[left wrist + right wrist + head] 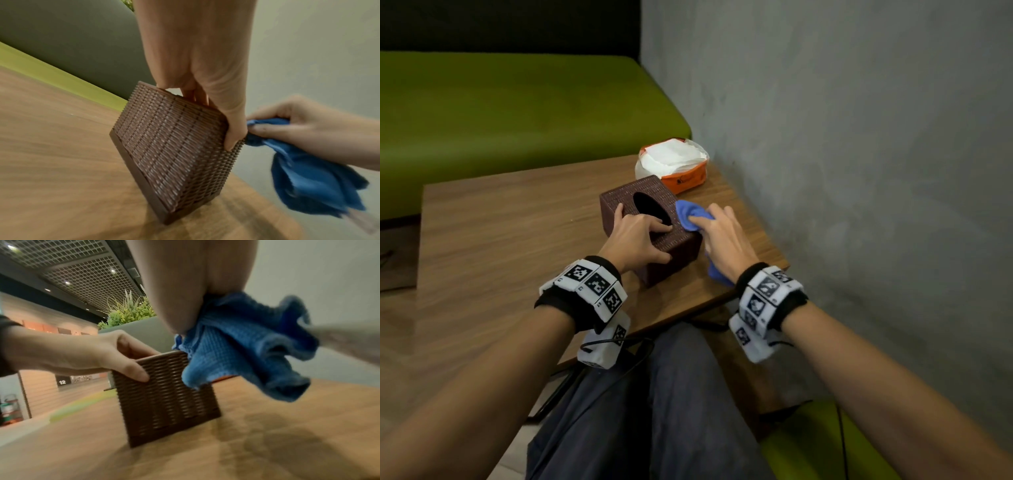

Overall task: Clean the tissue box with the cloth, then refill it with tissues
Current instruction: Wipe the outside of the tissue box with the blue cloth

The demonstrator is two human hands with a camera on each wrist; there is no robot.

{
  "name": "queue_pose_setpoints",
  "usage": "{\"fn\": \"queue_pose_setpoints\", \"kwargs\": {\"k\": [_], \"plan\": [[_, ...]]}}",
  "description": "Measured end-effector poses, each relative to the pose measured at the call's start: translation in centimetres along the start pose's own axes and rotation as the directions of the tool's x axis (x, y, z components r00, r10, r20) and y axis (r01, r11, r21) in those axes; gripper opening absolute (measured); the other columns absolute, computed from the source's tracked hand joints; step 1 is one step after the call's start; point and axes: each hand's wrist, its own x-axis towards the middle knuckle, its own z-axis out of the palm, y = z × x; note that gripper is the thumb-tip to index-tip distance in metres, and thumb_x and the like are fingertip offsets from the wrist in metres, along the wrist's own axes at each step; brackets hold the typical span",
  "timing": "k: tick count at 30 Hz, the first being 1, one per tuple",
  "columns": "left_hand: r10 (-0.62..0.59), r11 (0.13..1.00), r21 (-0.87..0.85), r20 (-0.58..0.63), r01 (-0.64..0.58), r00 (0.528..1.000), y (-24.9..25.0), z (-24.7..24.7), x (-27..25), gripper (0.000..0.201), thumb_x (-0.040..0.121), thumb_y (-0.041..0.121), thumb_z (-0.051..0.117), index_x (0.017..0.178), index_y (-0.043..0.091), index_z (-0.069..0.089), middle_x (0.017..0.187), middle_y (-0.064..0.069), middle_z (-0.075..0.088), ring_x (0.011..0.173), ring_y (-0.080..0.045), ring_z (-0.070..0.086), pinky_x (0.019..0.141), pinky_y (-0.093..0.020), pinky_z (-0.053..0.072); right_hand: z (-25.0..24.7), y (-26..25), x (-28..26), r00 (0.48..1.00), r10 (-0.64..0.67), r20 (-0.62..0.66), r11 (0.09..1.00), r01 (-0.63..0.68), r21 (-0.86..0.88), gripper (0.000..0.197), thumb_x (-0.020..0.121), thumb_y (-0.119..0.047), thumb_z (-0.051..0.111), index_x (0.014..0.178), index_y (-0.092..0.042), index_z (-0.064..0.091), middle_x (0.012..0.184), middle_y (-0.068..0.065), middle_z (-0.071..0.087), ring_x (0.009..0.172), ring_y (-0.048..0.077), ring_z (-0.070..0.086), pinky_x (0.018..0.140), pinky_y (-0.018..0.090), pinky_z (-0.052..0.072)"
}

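A brown woven tissue box (626, 195) with an oval top opening stands on the wooden table (510, 219). My left hand (637, 236) grips its near top corner, fingers over the lid and thumb down the front side (232, 134). My right hand (719, 236) holds a bunched blue cloth (690, 214) against the box's right top edge. The left wrist view shows the box (174, 152) and the cloth (308, 178) hanging from the right hand. In the right wrist view the cloth (242, 344) drapes over the box (164, 395). An open orange tissue pack (674, 162) lies behind the box.
A grey wall (859, 154) runs close along the table's right side. A green bench (500, 109) sits beyond the table's far edge. My legs in dark trousers (664, 411) are under the near edge. Bare tabletop stretches to the left of the box.
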Motion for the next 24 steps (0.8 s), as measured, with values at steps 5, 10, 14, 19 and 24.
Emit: {"fn": "queue_pose_setpoints", "kwargs": {"k": [5, 10, 14, 19, 24], "plan": [[0.046, 0.999, -0.030, 0.006, -0.046, 0.999, -0.8, -0.5, -0.3, 0.038, 0.068, 0.025, 0.074, 0.106, 0.020, 0.069, 0.126, -0.002, 0.062, 0.123, -0.022, 0.050, 0.115, -0.051, -0.006, 1.6, -2.1, -2.8, 0.988, -0.156, 0.021, 0.987, 0.155, 0.040, 0.061, 0.057, 0.009, 0.072, 0.114, -0.007, 0.060, 0.101, 0.018, 0.058, 0.087, 0.035, 0.053, 0.073, 0.040, 0.050], [0.159, 0.974, 0.101, 0.334, -0.203, 0.929, -1.6, -2.9, 0.7, 0.060, 0.074, 0.011, 0.069, 0.131, 0.023, 0.051, 0.149, 0.005, 0.038, 0.147, -0.016, 0.008, 0.115, -0.053, -0.001, -1.1, 0.8, -0.6, 0.995, -0.096, 0.006, 0.995, 0.096, -0.002, 0.047, 0.080, 0.011, 0.052, 0.123, -0.008, 0.057, 0.106, 0.021, 0.057, 0.095, 0.037, 0.050, 0.082, 0.045, 0.044], [0.033, 0.963, 0.227, 0.437, -0.146, 0.899, 0.0, -3.7, 1.0, 0.065, 0.078, 0.024, 0.064, 0.138, 0.028, 0.039, 0.154, 0.002, 0.029, 0.147, -0.023, 0.003, 0.116, -0.054, 0.006, -0.2, 0.3, 0.5, 0.997, -0.082, 0.008, 0.996, 0.082, 0.034, 0.045, 0.086, 0.006, 0.048, 0.128, -0.011, 0.053, 0.118, 0.016, 0.054, 0.104, 0.034, 0.045, 0.091, 0.042, 0.043], [-0.011, 0.996, 0.090, 0.171, -0.005, 0.985, 1.4, 0.1, -0.2, 0.070, 0.076, 0.041, 0.068, 0.138, 0.026, 0.039, 0.152, 0.001, 0.034, 0.147, -0.027, -0.004, 0.110, -0.064, -0.007, 1.5, -0.9, 0.0, 0.999, -0.025, -0.040, 0.995, 0.029, 0.093, 0.042, 0.085, 0.007, 0.047, 0.122, -0.010, 0.058, 0.132, 0.014, 0.052, 0.107, 0.033, 0.045, 0.095, 0.042, 0.043], [0.040, 0.998, 0.055, 0.049, -0.042, 0.998, 0.0, 0.9, -0.5, 0.064, 0.072, 0.038, 0.073, 0.130, 0.026, 0.051, 0.144, -0.003, 0.047, 0.147, -0.024, 0.005, 0.113, -0.058, -0.005, 1.5, -0.1, -2.6, 0.987, -0.146, -0.063, 0.984, 0.151, 0.090, 0.048, 0.073, 0.015, 0.055, 0.116, -0.006, 0.061, 0.116, 0.017, 0.063, 0.095, 0.037, 0.052, 0.084, 0.041, 0.049]]}}
